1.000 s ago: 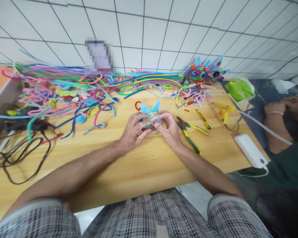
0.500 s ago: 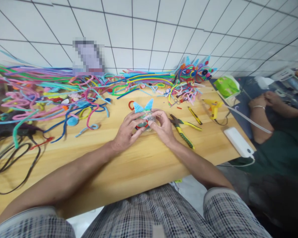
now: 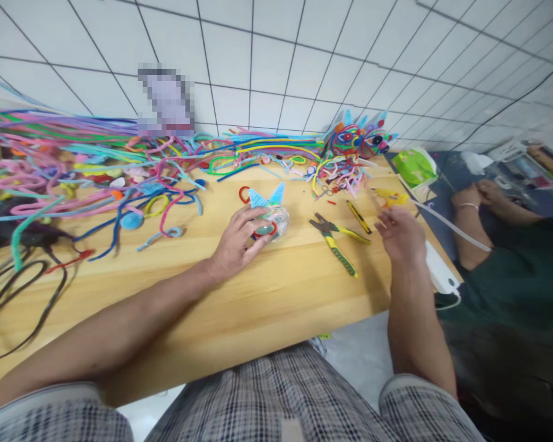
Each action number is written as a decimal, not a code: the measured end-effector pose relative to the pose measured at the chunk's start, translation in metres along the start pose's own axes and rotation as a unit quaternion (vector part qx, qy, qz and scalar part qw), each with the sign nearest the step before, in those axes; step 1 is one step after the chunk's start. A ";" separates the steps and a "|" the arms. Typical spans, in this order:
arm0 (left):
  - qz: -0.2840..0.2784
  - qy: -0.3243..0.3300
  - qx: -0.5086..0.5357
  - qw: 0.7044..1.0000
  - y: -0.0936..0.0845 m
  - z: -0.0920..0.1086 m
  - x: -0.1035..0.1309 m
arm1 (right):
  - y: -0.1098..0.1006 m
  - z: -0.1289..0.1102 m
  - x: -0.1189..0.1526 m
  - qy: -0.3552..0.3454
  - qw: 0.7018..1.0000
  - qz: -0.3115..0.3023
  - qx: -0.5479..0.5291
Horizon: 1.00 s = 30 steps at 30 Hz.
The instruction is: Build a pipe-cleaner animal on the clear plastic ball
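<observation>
My left hand (image 3: 242, 239) is closed around a small pipe-cleaner figure (image 3: 279, 222), steadying it on the wooden table. Two pointed light-blue ears top the figure, a red ring shows near my fingers, and its right side looks like clear plastic. Over to the right, my right hand (image 3: 400, 236) is at the yellow glue gun (image 3: 391, 197), fingers loosely curled and apart. It covers the gun's handle, and no firm grip shows. Between the hands lie pliers (image 3: 334, 242) with yellow-green handles and a yellow utility knife (image 3: 359, 217).
Colourful pipe cleaners (image 3: 96, 159) heap along the wall and left side. Two finished-looking pipe-cleaner figures (image 3: 359, 138) stand at the back. Black cables (image 3: 41, 313) lie left. A white power bank (image 3: 442, 273) and a green packet (image 3: 413, 167) are right, beside another person's arms (image 3: 472, 209).
My right hand has let go of the figure and moved right to the glue gun. My left hand stays on the figure. The view has shifted slightly.
</observation>
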<state>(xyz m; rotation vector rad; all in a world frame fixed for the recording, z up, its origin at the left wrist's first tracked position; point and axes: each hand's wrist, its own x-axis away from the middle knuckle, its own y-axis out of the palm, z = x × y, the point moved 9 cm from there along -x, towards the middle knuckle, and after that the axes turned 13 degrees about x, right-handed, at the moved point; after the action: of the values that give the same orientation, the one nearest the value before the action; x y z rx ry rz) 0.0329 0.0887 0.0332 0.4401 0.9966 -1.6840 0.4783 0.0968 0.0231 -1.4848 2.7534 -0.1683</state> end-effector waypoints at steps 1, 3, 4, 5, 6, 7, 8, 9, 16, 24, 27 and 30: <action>0.001 0.000 -0.002 1.000 0.000 0.000 0.000 | -0.015 0.001 0.000 0.009 1.000 -0.001 -0.008; 0.005 0.007 -0.003 1.000 -0.001 0.001 -0.001 | -0.037 0.004 0.005 0.032 0.999 -0.017 -0.018; 0.008 0.012 -0.001 1.000 -0.002 0.002 -0.001 | -0.046 0.004 0.008 0.037 0.999 -0.025 -0.014; 0.012 0.018 0.002 1.000 -0.002 0.003 -0.001 | -0.053 0.005 0.013 0.040 0.999 -0.036 -0.003; 0.015 0.023 0.005 1.000 -0.003 0.004 -0.001 | -0.058 0.006 0.018 0.041 0.998 -0.047 0.015; 0.017 0.024 0.009 1.000 -0.004 0.004 -0.001 | -0.064 0.008 0.023 0.041 0.997 -0.056 0.042; 0.018 0.023 0.011 1.000 -0.004 0.004 -0.001 | -0.070 0.012 0.028 0.043 0.994 -0.059 0.076; 0.017 0.019 0.011 1.000 -0.004 0.004 -0.001 | -0.078 0.017 0.033 0.047 0.991 -0.051 0.111; 0.018 0.023 0.011 1.000 -0.003 0.004 -0.001 | -0.141 0.042 0.091 0.045 0.997 0.009 0.063; 0.009 0.016 0.006 1.000 -0.002 0.002 0.000 | -0.118 0.035 0.138 -0.043 0.982 0.120 0.141; 0.015 0.026 0.004 1.000 -0.003 0.003 0.000 | -0.055 0.004 0.133 -0.111 0.949 0.060 0.287; 0.013 0.018 0.009 1.000 -0.003 0.001 0.000 | 0.033 -0.029 0.124 -0.241 0.886 -0.051 0.392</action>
<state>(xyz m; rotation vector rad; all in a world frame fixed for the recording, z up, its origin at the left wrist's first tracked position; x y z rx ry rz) 0.0307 0.0877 0.0349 0.4947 0.9986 -1.6680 0.3808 0.0135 0.0545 -1.2051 1.8550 -0.7037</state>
